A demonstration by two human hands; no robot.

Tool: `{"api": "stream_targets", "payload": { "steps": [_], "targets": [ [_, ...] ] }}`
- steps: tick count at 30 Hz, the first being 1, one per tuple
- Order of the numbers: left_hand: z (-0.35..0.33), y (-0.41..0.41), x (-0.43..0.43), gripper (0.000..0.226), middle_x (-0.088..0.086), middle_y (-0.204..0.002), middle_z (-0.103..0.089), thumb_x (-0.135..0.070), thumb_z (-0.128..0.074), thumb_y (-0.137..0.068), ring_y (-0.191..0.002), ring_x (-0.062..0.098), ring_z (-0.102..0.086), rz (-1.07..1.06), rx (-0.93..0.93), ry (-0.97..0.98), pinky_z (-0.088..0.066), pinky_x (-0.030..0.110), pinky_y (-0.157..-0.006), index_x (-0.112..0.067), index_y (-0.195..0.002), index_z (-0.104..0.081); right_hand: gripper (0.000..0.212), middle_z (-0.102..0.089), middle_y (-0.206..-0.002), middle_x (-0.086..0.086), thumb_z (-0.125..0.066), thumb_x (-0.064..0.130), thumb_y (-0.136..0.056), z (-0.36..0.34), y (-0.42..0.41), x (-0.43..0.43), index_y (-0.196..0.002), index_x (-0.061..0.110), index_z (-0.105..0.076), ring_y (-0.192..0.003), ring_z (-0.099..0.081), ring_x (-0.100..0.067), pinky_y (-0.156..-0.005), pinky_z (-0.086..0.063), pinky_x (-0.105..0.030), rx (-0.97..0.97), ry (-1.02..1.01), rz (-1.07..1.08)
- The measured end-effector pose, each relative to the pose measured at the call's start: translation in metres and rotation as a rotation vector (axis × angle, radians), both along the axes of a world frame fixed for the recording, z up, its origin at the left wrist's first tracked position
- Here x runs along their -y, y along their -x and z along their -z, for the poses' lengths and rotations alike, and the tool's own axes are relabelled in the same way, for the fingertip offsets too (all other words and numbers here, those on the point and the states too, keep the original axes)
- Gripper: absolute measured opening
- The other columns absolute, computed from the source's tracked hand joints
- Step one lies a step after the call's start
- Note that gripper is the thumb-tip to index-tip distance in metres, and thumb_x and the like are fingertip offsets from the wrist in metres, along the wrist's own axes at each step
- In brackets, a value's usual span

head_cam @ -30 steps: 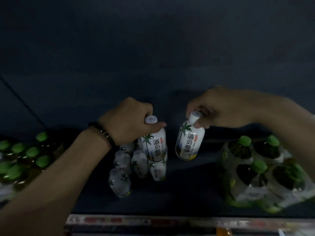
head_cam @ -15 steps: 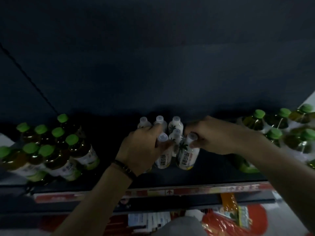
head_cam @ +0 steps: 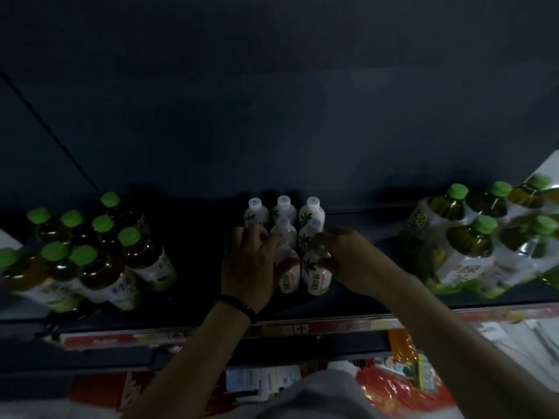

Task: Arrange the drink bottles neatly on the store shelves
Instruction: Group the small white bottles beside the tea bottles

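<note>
Several small white coconut-drink bottles [head_cam: 311, 211] with palm-tree labels stand in rows on the dark shelf [head_cam: 199, 261]. My left hand [head_cam: 251, 267] grips the front-left white bottle [head_cam: 289, 278] by its neck and top. My right hand [head_cam: 344, 255] grips the front-right white bottle [head_cam: 316, 278] at its cap. The two held bottles stand upright side by side, touching, at the front of the group. My hands hide their caps.
Loose green-capped tea bottles [head_cam: 99, 261] crowd the shelf at the left. Shrink-wrapped packs of green-capped bottles [head_cam: 472, 246] sit at the right. The red price strip [head_cam: 299, 329] marks the shelf's front edge. Red and orange packaged goods [head_cam: 402, 385] lie below.
Both hands have brought their bottles down onto the shelf, together at the front of the white group. The view has pulled back, showing the shelf edge and goods below.
</note>
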State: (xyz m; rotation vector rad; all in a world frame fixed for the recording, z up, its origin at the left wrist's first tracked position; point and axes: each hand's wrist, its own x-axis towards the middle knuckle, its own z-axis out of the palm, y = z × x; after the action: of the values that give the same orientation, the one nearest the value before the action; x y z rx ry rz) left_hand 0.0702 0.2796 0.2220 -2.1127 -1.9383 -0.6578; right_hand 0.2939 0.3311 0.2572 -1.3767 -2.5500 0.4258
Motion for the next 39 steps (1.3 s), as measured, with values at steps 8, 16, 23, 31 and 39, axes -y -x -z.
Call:
{"api": "stream_targets", "payload": {
  "steps": [8,16,23,31,39],
  "targets": [
    [0.049,-0.014,0.054,0.116,0.008,-0.163,-0.032,-0.07,-0.078,-0.078,-0.146,0.033,-0.041,-0.206,0.862,0.16,-0.042,0.056,-0.115,-0.022,-0.161,-0.014,0.074,-0.064,-0.116,0.009,-0.093,0.035,-0.072,0.067,-0.015,0.044,-0.134,0.024,-0.055,-0.101,-0.062,-0.009,-0.074,-0.039,-0.001,-0.387,0.188,0.274],
    [0.073,-0.011,0.034,0.103,0.009,-0.165,-0.032,-0.042,-0.078,-0.089,-0.151,0.029,-0.038,-0.232,0.979,0.397,-0.04,0.053,-0.119,-0.023,-0.161,-0.007,0.053,-0.067,-0.11,0.007,-0.087,0.036,-0.08,0.093,0.003,0.045,-0.118,0.03,-0.051,-0.096,-0.067,-0.009,-0.076,-0.059,-0.029,-0.527,0.165,0.387],
    [0.08,-0.006,0.038,0.089,0.014,-0.172,-0.016,-0.015,-0.046,-0.107,-0.148,0.039,-0.037,-0.233,0.824,0.533,-0.041,0.046,-0.117,-0.014,-0.161,0.024,0.047,-0.066,-0.107,0.005,-0.084,0.032,-0.085,0.099,0.008,0.042,-0.113,0.032,-0.047,-0.091,-0.065,-0.012,-0.065,-0.042,-0.011,-0.518,0.144,0.415],
    [0.08,-0.008,0.036,0.093,0.014,-0.166,-0.027,0.004,-0.056,-0.095,-0.15,0.032,-0.037,-0.208,0.805,0.288,-0.037,0.051,-0.122,-0.031,-0.16,0.0,0.052,-0.069,-0.108,0.005,-0.085,0.036,-0.084,0.094,0.007,0.045,-0.117,0.027,-0.046,-0.093,-0.069,-0.012,-0.073,-0.06,-0.033,-0.493,0.135,0.392],
    [0.022,-0.046,0.068,0.067,0.022,-0.139,-0.047,-0.008,-0.076,-0.078,-0.126,0.046,-0.047,-0.131,0.606,-0.199,-0.04,0.058,-0.105,0.0,-0.137,-0.047,0.052,-0.068,-0.11,0.005,-0.08,0.034,-0.089,0.038,-0.03,0.067,-0.134,0.022,-0.056,-0.093,-0.069,-0.01,-0.077,-0.053,-0.024,-0.442,0.096,0.529]
  ]
}}
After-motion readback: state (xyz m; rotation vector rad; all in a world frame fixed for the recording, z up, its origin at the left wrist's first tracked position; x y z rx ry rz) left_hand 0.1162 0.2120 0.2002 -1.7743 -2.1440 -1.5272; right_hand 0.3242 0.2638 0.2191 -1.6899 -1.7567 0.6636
